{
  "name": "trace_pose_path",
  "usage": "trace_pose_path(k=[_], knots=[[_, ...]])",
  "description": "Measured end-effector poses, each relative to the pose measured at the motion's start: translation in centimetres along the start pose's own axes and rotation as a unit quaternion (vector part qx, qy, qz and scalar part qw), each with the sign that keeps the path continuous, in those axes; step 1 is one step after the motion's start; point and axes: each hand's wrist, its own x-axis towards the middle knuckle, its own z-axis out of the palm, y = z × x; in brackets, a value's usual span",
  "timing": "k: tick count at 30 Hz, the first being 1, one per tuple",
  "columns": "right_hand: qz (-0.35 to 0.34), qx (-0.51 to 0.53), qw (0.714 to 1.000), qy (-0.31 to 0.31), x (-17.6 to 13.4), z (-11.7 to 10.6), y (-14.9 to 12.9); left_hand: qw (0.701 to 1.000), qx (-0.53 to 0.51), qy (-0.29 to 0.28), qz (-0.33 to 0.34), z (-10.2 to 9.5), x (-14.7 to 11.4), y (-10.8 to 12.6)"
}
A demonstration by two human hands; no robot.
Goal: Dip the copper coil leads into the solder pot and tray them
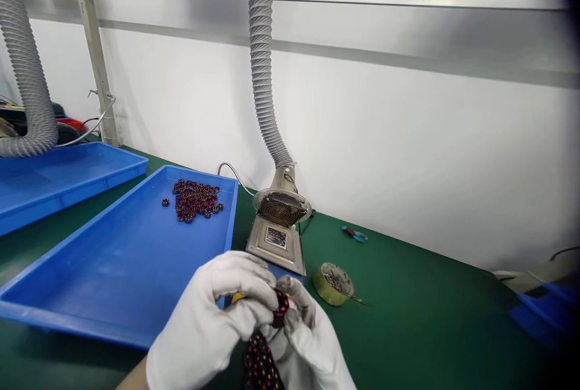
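Note:
Both of my hands wear white gloves and meet at the lower middle of the head view. My left hand [212, 317] is closed, its fingers pinching the left side of a small dark ring-shaped piece with pink dots [281, 308]. From the right, my right hand [315, 332] grips the same piece between its thumb and fingers, whose tips are stained grey. The fingers hide part of the piece. Just below hangs or lies a dark pink-dotted strip [260, 363]; whether it joins the held piece I cannot tell.
A blue tray [113, 275] at the left bears a cluster of small dark red rings [196, 200]. Beyond my hands sits a metal-topped heating unit [292, 251] under an exhaust hose [260, 46]. A round tin [326, 293] and blue-handled tool [356, 233] lie right. Another blue tray [90, 185] stands far left.

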Motion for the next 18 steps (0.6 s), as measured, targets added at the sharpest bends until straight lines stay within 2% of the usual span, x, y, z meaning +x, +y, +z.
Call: trace_pose_path(k=[2,4,6,7,8,10,11,12,14,15,18], knots=[[-0.071,-0.029,0.995,0.062,-0.8,0.9,0.5,0.998,0.016,0.049,0.047,-0.1,-0.3,0.0],[-0.161,-0.073,0.976,0.131,-1.5,2.1,0.7,0.993,-0.004,0.098,0.067,-0.4,-0.3,0.0],[-0.263,-0.130,0.939,0.182,-2.1,3.2,0.9,0.992,-0.023,0.126,0.022,-0.4,0.0,-0.1],[-0.320,-0.168,0.911,0.199,-2.4,3.6,1.0,0.993,-0.039,0.109,-0.026,-0.3,0.1,-0.3],[-0.375,-0.212,0.877,0.211,-2.7,3.9,1.2,0.992,-0.065,0.069,-0.085,0.0,0.3,-0.5],[-0.457,-0.312,0.808,0.203,-3.0,4.0,1.8,0.973,-0.140,-0.011,-0.185,1.0,0.4,-1.2],[-0.482,-0.354,0.780,0.184,-3.2,3.9,2.0,0.959,-0.187,-0.021,-0.211,1.5,0.3,-1.6],[-0.499,-0.385,0.759,0.162,-3.3,3.8,2.3,0.947,-0.235,-0.002,-0.219,2.1,0.2,-2.0],[-0.516,-0.415,0.738,0.135,-3.3,3.5,2.5,0.925,-0.318,0.081,-0.190,2.8,0.2,-2.8],[-0.518,-0.414,0.736,0.138,-3.2,3.4,2.6,0.915,-0.350,0.117,-0.166,2.9,0.3,-3.0],[-0.516,-0.375,0.746,0.193,-2.9,3.6,2.4,0.899,-0.388,0.166,-0.113,2.1,0.8,-3.0]])
